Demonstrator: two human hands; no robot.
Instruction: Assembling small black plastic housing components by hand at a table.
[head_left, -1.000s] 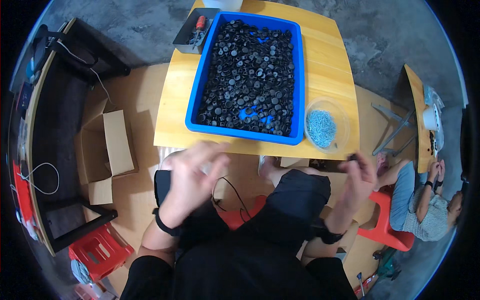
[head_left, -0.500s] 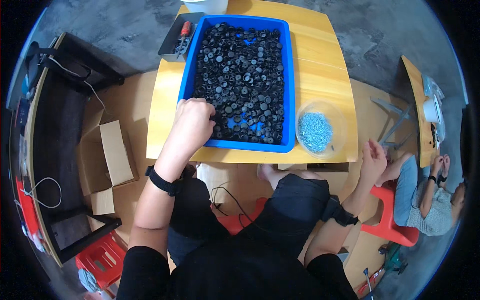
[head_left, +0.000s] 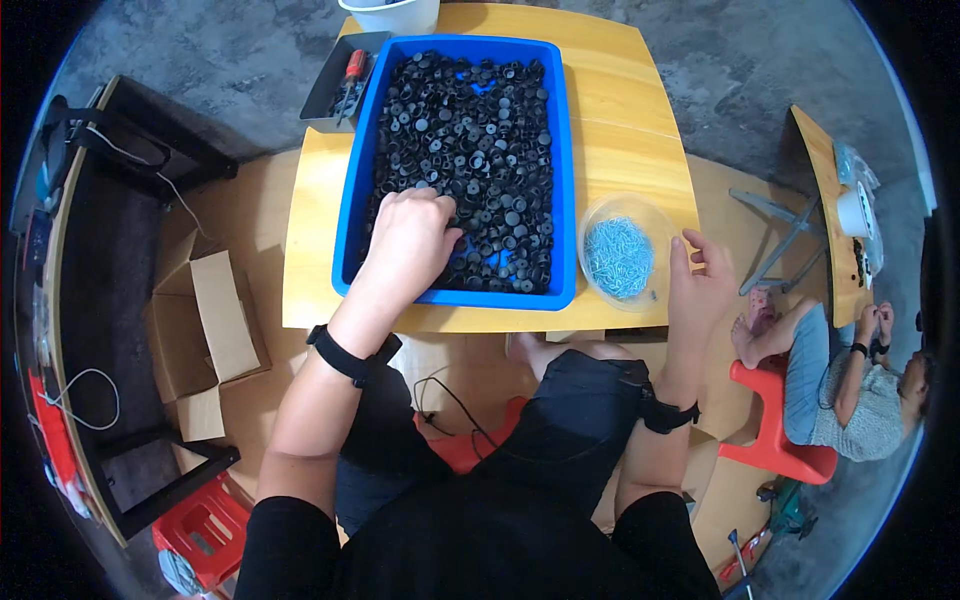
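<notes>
A blue rectangular tray point(head_left: 352, 200) on the table holds a heap of small round black plastic caps point(head_left: 470, 140). My left hand point(head_left: 412, 235) is over the near left part of that heap, fingers curled down among the caps. Its fingertips are hidden, so whatever they grip cannot be seen. To the right of the tray stands a clear round tub point(head_left: 655, 215) of small silvery screws point(head_left: 618, 258). Beside the tub's right rim, my right hand point(head_left: 700, 275) is raised at the table edge with its fingers apart, and nothing shows in it.
At the tray's far left corner sits a grey bin point(head_left: 318, 112) with a red-handled screwdriver point(head_left: 355, 66), near a white bucket point(head_left: 400, 15). An opened cardboard box point(head_left: 225, 310) lies on the floor at left. Another person point(head_left: 850, 400) sits at right by a second table point(head_left: 825, 190).
My left hand has moved right and slightly down over the caps. My right hand has moved left and up to the screw tub, its fingers opening. The whole view has shifted slightly.
</notes>
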